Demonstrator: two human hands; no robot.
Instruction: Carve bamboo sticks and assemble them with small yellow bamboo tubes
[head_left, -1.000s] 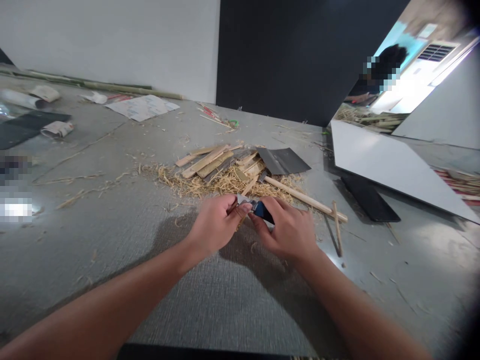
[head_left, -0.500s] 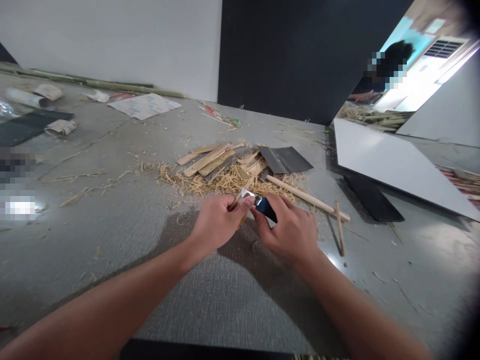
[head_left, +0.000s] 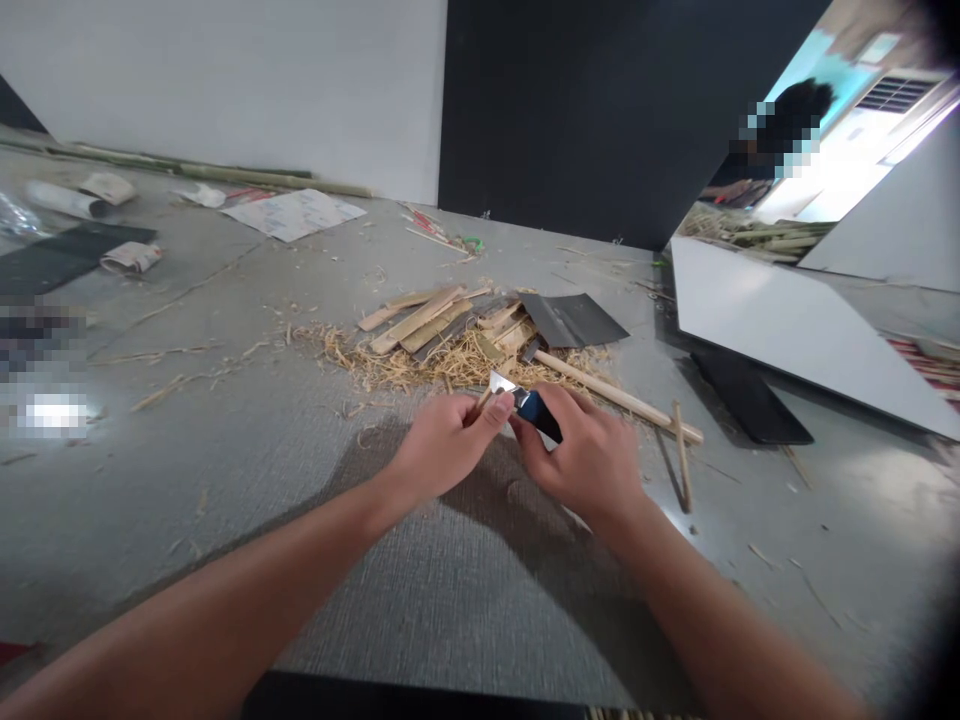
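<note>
My right hand [head_left: 592, 455] is wrapped around the dark handle of a knife [head_left: 541, 413]. Its short, wide, shiny blade points up and to the left, toward my other hand. Between thumb and fingers, my left hand [head_left: 444, 445] pinches a thin wooden strip [head_left: 481, 402], most of it hidden by the hand. The left thumb rests at the blade, against the strip or the metal; I cannot tell which. Just beyond both hands lies a heap of curly shavings [head_left: 397, 362] with flat split wood pieces [head_left: 420, 320] on top.
A dark bent sheet [head_left: 574, 320] and a wooden rod [head_left: 622, 398] lie by the heap. To the right are a black slab [head_left: 750, 400] and a leaning white panel [head_left: 795, 320]. Paper [head_left: 296, 213] and bamboo poles [head_left: 225, 172] lie near the wall. A mirror reflects a person [head_left: 795, 115].
Both hands stay close together, with the knife and strip still held. The knife has shifted very slightly to the right, and the whole view has moved a little.
</note>
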